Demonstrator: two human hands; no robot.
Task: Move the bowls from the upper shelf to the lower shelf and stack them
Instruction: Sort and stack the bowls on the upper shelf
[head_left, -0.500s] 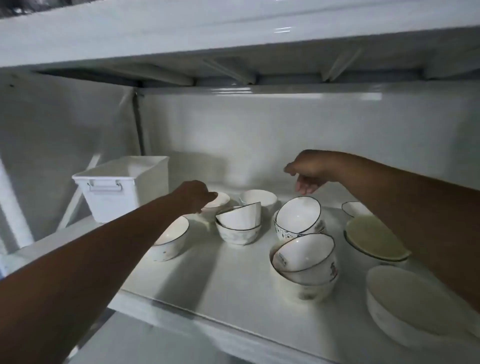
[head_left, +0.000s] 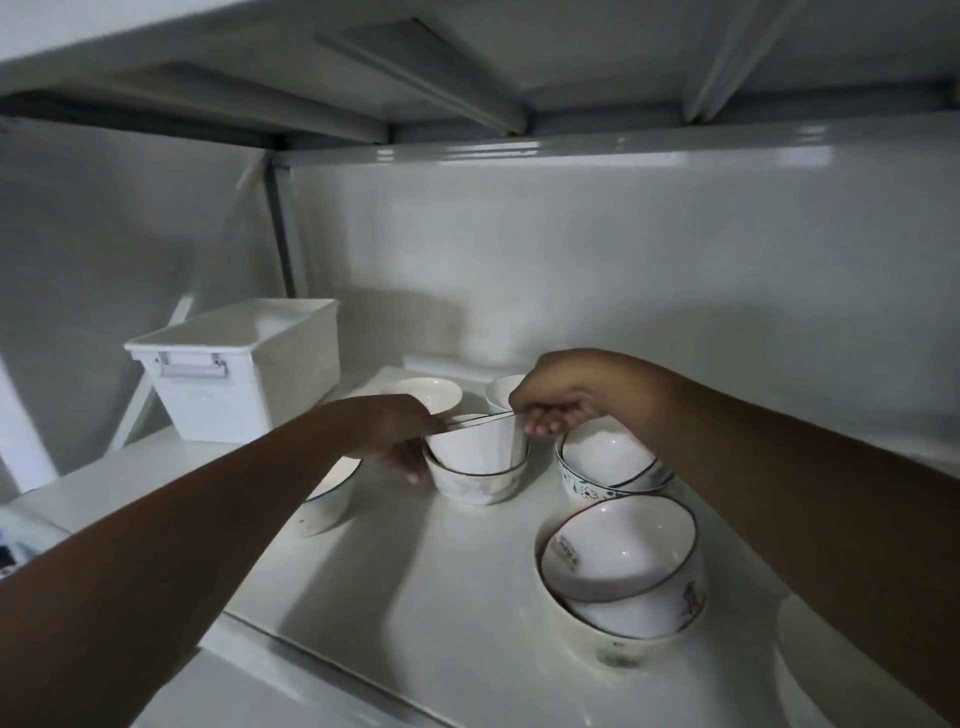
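Observation:
A white bowl (head_left: 475, 447) sits tilted inside another white bowl (head_left: 480, 484) at the middle of the shelf (head_left: 415, 597). My left hand (head_left: 400, 434) grips the tilted bowl's rim on the left side, fingers reaching down beside the lower bowl. My right hand (head_left: 558, 397) pinches the same rim on the right. To the right a patterned pair of nested bowls (head_left: 608, 460) stands behind a nearer nested pair (head_left: 621, 566). Another bowl (head_left: 327, 499) lies partly hidden under my left forearm. Two more bowls, a shallow one (head_left: 428, 392) and a deeper one (head_left: 501, 392), stand at the back.
A white lidded plastic bin (head_left: 239, 364) with a handle stands at the back left of the shelf. The shelf above hangs low overhead. My right forearm hides the dishes at the right. The shelf's front edge (head_left: 311, 660) runs diagonally below.
Both hands have come down and together onto the tilted bowl in the middle; the left left the back bowl, the right dropped from the air. The camera moved closer.

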